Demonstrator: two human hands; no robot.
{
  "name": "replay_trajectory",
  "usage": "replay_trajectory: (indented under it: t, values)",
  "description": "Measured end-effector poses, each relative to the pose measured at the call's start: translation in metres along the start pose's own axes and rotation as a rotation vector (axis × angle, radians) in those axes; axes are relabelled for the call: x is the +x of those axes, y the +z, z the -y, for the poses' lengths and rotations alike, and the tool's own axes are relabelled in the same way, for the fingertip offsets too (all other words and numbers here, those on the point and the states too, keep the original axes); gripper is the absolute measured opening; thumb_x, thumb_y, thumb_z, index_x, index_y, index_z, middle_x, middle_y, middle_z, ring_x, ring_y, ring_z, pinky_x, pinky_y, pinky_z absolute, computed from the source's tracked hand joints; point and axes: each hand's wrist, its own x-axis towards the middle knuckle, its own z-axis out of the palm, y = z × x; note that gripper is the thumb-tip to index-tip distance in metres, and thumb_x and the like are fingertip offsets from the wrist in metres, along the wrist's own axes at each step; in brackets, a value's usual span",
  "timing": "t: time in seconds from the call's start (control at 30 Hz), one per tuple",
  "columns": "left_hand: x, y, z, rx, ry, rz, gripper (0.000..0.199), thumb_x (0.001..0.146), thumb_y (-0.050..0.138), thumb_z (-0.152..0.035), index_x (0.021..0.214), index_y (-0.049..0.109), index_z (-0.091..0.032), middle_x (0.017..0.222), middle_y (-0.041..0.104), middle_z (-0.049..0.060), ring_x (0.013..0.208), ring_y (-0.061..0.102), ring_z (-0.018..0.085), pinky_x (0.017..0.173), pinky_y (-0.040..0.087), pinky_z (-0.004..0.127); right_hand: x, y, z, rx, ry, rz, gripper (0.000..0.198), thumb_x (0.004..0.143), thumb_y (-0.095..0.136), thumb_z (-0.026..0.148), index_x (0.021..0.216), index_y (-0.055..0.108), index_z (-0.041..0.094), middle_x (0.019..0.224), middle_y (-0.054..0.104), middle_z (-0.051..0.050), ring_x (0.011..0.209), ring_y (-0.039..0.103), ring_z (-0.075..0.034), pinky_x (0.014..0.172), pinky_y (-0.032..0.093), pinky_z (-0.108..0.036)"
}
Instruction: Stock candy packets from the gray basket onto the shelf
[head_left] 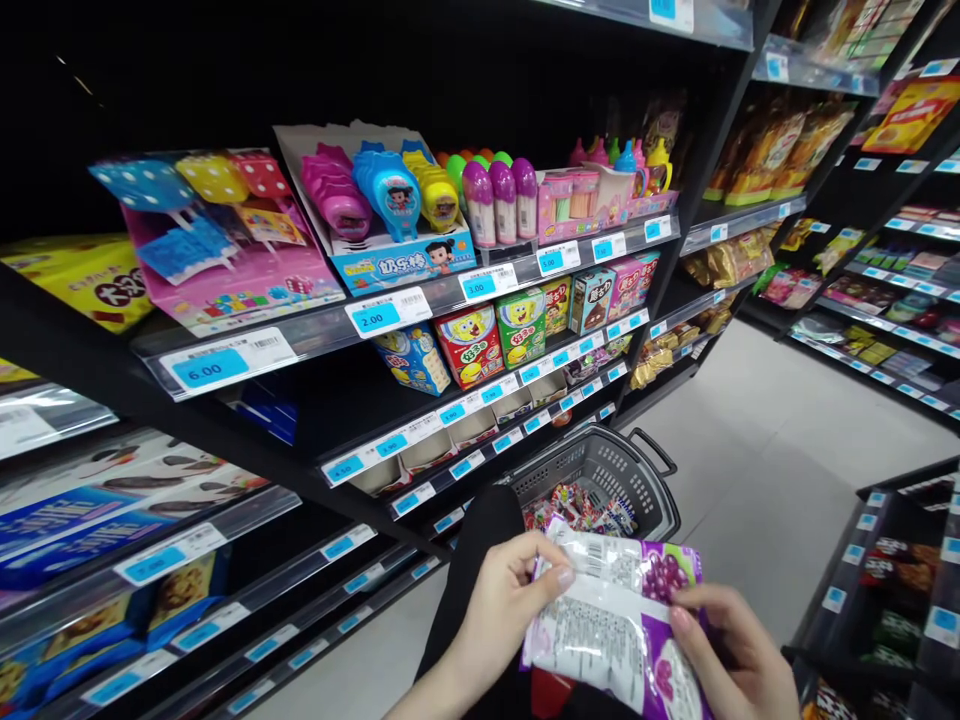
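Observation:
A purple and white candy bag (600, 630) with grapes printed on it is held low in front of me, its text-covered side facing up. My left hand (506, 600) pinches the bag's left edge between thumb and fingers. On the opposite edge, my right hand (739, 650) grips it with the thumb on top and the fingers partly hidden behind. Just beyond the bag, a grey shopping basket (622, 470) stands on the floor with several small wrapped candies (581, 508) inside.
A black shelf unit to the left bears priced goods, among them a blue-fronted candy display (405, 262), purple egg-topped tubes (501, 200) and cartoon snack boxes (469, 345). A grey tiled aisle (780, 430) runs to the right, with a low rack (877, 580) along its near right side.

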Motion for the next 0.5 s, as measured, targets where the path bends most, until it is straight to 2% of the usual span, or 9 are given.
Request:
replay_trajectory:
  t: [0.1, 0.23, 0.33, 0.4, 0.43, 0.5]
  values:
    - [0.003, 0.001, 0.003, -0.370, -0.163, 0.146, 0.022, 0.065, 0.069, -0.024, 0.079, 0.054, -0.017, 0.053, 0.057, -0.002, 0.046, 0.049, 0.008, 0.047, 0.035, 0.017, 0.008, -0.007, -0.001, 0.201, 0.098, 0.049, 0.027, 0.063, 0.067, 0.040, 0.080, 0.055, 0.022, 0.062, 0.058, 0.001, 0.053, 0.052, -0.013, 0.047, 0.041, -0.020]
    - [0.007, -0.002, 0.012, -0.606, -0.313, 0.117, 0.011, 0.065, 0.067, -0.013, 0.071, 0.058, -0.009, 0.060, 0.061, 0.003, 0.052, 0.056, 0.008, 0.051, 0.042, 0.016, 0.014, -0.007, -0.008, 0.412, 0.238, 0.194, 0.024, 0.063, 0.067, 0.041, 0.063, 0.055, 0.019, 0.056, 0.053, 0.002, 0.047, 0.049, -0.011, 0.044, 0.041, -0.020]
    - [0.011, -0.010, 0.022, -0.725, -0.398, 0.132, 0.017, 0.068, 0.061, -0.011, 0.084, 0.063, -0.006, 0.075, 0.065, 0.008, 0.062, 0.062, 0.011, 0.060, 0.048, 0.018, 0.016, 0.002, -0.017, 0.596, 0.283, 0.274, 0.031, 0.060, 0.068, 0.045, 0.077, 0.061, 0.020, 0.069, 0.064, -0.005, 0.058, 0.061, -0.018, 0.051, 0.048, -0.028]
    - [0.014, -0.017, 0.029, -0.775, -0.416, 0.158, 0.024, 0.068, 0.060, -0.011, 0.091, 0.061, -0.005, 0.088, 0.065, 0.012, 0.077, 0.064, 0.014, 0.067, 0.049, 0.019, 0.018, 0.010, -0.022, 0.612, 0.240, 0.272, 0.048, 0.055, 0.072, 0.047, 0.092, 0.061, 0.020, 0.080, 0.067, -0.010, 0.070, 0.064, -0.024, 0.057, 0.051, -0.033]
    - [0.015, -0.020, 0.033, -0.761, -0.416, 0.168, 0.025, 0.068, 0.060, -0.012, 0.092, 0.061, -0.005, 0.095, 0.064, 0.014, 0.086, 0.063, 0.017, 0.070, 0.049, 0.020, 0.019, 0.015, -0.024, 0.570, 0.232, 0.249, 0.051, 0.055, 0.072, 0.047, 0.096, 0.061, 0.019, 0.078, 0.067, -0.010, 0.071, 0.065, -0.025, 0.057, 0.051, -0.033]
    - [0.019, -0.025, 0.041, -0.617, -0.412, 0.155, 0.025, 0.069, 0.060, -0.017, 0.091, 0.059, -0.005, 0.101, 0.063, 0.017, 0.092, 0.061, 0.021, 0.067, 0.051, 0.022, 0.023, 0.021, -0.029, 0.362, 0.242, 0.164, 0.040, 0.063, 0.066, 0.046, 0.091, 0.062, 0.017, 0.063, 0.065, -0.005, 0.059, 0.063, -0.021, 0.048, 0.048, -0.028]
